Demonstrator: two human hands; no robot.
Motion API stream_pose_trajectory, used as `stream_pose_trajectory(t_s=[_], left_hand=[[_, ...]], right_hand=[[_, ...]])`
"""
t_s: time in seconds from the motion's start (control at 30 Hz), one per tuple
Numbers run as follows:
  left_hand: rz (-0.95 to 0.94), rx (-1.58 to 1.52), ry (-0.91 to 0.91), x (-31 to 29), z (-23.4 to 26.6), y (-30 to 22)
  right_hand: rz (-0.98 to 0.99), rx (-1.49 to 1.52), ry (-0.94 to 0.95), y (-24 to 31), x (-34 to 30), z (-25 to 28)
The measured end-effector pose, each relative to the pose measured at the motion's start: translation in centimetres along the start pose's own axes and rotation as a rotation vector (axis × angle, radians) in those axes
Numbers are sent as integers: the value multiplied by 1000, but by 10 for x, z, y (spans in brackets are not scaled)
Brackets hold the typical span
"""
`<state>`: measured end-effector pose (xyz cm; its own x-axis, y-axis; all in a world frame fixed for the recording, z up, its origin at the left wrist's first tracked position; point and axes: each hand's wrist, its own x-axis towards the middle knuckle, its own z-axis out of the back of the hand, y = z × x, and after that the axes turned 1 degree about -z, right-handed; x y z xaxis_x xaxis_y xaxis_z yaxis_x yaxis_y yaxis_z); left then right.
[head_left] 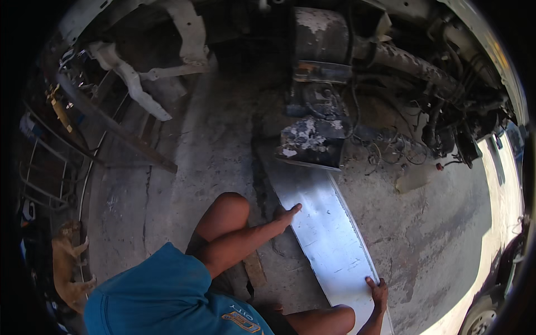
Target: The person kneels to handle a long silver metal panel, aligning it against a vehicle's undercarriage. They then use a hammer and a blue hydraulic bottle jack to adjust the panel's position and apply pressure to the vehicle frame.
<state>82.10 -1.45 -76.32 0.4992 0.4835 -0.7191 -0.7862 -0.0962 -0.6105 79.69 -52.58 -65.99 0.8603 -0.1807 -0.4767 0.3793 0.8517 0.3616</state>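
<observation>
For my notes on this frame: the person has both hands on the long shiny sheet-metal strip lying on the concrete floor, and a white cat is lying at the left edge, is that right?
Not quite: the head view shows a tan dog, not a white cat. The rest holds: left hand and right hand on the long shiny sheet-metal strip on the concrete floor.

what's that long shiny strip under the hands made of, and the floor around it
The long strip looks like bare sheet metal, perhaps aluminium or galvanised steel: silvery, glare-bright, thin with a folded edge. The floor looks like rough concrete: grey, matte, stained and cracked. The left hand and right hand both touch the strip.
</observation>
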Motion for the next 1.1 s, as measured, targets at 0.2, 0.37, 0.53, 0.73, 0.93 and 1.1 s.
stream_pose_trajectory(t_s=[0.2, 0.37, 0.53, 0.73, 0.93, 1.1], left_hand=[[-213, -158, -42, -1, -16, 24], [-168, -92, -6, -19, -16, 12], [-173, -45, -40, -12, -10, 23], [-220, -82, -60, -21, -20, 0], [-58, -56, 15, -5, -4, 8], [-115, -42, -24, -15, -1, 5]], right_hand=[[-22, -130, 125, -14, 3, 2], [-27, -32, 138, -31, 14, 3], [2, 17, 171, -43, 31, -6], [49, -65, 129, -57, 30, 3], [-20, -39, 31, 9, 4, 15], [-102, -24, 100, 14, -6, 14]])
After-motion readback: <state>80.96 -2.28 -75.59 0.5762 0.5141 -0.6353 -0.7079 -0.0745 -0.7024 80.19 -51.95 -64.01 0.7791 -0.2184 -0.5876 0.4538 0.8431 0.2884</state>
